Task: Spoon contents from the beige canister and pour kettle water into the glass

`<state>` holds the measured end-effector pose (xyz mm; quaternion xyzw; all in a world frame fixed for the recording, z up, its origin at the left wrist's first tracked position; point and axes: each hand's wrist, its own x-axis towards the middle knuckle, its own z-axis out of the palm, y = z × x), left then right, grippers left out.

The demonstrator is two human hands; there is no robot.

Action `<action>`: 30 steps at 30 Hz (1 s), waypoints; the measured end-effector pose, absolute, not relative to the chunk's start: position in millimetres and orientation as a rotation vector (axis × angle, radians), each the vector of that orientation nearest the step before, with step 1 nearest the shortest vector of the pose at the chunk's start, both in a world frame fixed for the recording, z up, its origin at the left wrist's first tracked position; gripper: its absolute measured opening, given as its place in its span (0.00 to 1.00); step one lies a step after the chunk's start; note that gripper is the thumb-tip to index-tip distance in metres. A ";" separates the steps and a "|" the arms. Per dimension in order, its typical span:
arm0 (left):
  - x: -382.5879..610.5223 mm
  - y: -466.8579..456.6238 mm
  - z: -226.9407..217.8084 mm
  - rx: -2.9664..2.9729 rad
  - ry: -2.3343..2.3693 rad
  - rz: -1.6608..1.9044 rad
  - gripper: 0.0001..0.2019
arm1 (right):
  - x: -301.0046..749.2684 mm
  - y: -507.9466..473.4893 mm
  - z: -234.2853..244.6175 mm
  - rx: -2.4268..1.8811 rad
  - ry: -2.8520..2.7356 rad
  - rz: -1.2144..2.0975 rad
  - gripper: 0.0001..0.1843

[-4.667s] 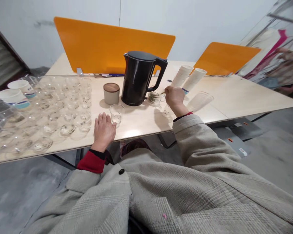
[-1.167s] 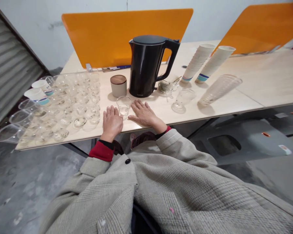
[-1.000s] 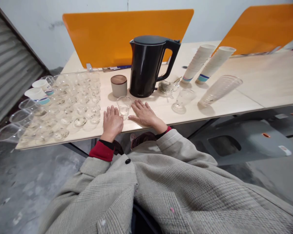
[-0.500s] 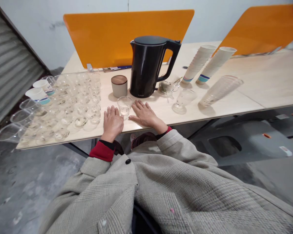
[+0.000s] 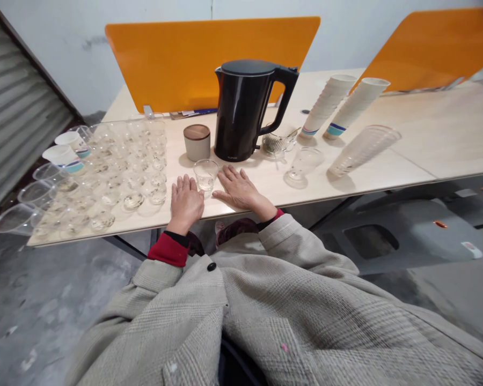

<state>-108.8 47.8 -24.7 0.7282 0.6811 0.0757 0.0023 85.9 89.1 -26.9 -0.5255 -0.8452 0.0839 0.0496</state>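
Note:
My left hand (image 5: 184, 202) lies flat and open on the pale wooden table (image 5: 386, 161), near its front edge. My right hand (image 5: 239, 188) lies flat and open beside it. Between them stands a small clear glass cup (image 5: 205, 174), touched by neither hand as far as I can tell. Just behind are a black electric kettle (image 5: 244, 109) and a grey canister with a wooden lid (image 5: 197, 142). A glass strainer cup with a spoon (image 5: 277, 142) sits right of the kettle. An upturned stemmed glass (image 5: 301, 165) stands in front of it.
Several small glass cups (image 5: 121, 161) fill the table's left side, with paper cups (image 5: 62, 155) and clear plastic cups (image 5: 12, 220) at the left edge. Two stacks of paper cups (image 5: 342, 107) and a stack of clear plastic cups (image 5: 362, 147) lie at right. Orange dividers (image 5: 177, 59) stand behind.
About five seconds ago my right hand was closed near the strainer cup by the kettle; it now rests flat next to the small glass cup. Over the last second, nothing has moved.

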 end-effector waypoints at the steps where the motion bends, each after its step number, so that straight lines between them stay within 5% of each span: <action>1: -108.8 47.5 -24.5 2.284 2.139 0.238 0.32 | 85.6 89.0 -26.5 -1.605 -2.575 0.256 0.48; 30: -106.4 45.0 -21.5 2.294 2.152 0.197 0.32 | 84.9 89.3 -26.5 -1.608 -2.559 0.285 0.47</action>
